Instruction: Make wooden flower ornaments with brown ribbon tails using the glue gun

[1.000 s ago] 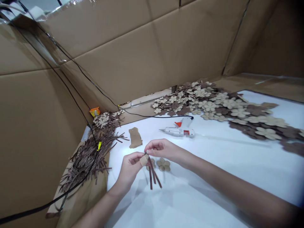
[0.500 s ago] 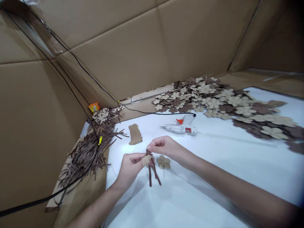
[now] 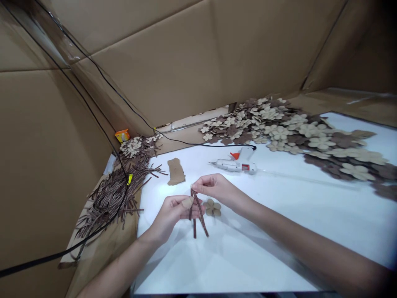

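My right hand [image 3: 215, 187] pinches the top end of several thin brown strips [image 3: 200, 215], which hang down and spread apart. Around the strips' upper part are the fingers of my left hand [image 3: 173, 213], with a tan band on the thumb; the strips pass in front of its fingertips, and whether it grips them is unclear. Just right of the strips, a beige flower piece [image 3: 213, 207] lies on the white table. A white glue gun [image 3: 234, 165] with a clear glue stick rests beyond my right hand.
A torn brown scrap [image 3: 176, 171] lies left of the glue gun. Brown strips [image 3: 111, 198] are heaped at the left, near an orange box [image 3: 122, 135]. Beige and brown flower pieces [image 3: 279, 132] pile at the back right. A black cable [image 3: 89, 236] crosses the left side; cardboard walls [image 3: 155, 70] surround the table.
The strips now hang more spread out below my right hand. My left hand's fingers have loosened and opened a little behind them. The view has shifted slightly.
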### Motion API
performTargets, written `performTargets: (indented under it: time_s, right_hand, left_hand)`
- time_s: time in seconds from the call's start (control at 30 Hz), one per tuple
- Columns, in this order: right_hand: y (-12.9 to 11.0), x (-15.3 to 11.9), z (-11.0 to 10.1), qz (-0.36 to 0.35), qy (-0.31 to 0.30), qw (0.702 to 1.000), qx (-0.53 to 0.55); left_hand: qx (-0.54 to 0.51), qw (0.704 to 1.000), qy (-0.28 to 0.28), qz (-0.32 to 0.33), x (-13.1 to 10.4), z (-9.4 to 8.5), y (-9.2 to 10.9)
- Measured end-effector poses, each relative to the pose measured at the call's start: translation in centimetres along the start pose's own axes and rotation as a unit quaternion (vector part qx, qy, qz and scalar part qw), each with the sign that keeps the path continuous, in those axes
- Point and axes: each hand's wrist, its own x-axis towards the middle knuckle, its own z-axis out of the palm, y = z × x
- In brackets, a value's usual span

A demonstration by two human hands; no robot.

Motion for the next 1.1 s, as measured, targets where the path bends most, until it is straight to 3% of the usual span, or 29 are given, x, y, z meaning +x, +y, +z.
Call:
performTargets:
  time_s: [0.2, 0.4, 0.63, 0.9, 1.1]
  right_hand:
    - [0.2, 0.2, -0.1, -0.014, 0.014, 1.000, -0.002]
    - [0.0, 0.0, 0.0, -0.044, 0.010, 0.999, -0.006]
    - [-0.1, -0.6, 1.0, -0.087, 0.033, 0.996, -0.011]
    - [0.9, -0.2, 1.3, -0.094, 0.050, 0.994, -0.004]
    - [1.2, 0.1, 1.1, -0.101, 0.052, 0.993, -0.011]
  left_hand:
    - [0.045, 0.999, 0.014, 0.019, 0.1, -0.3, -0.3]
    - [0.016, 0.997, 0.048, 0.062, 0.3, -0.2, -0.3]
    - [0.065, 0.991, 0.079, 0.085, 1.1, -0.4, 0.7]
    - [0.055, 0.995, 0.086, 0.016, 0.9, 0.1, 1.4]
    - [0.035, 0.996, 0.085, 0.014, 0.5, 0.2, 1.1]
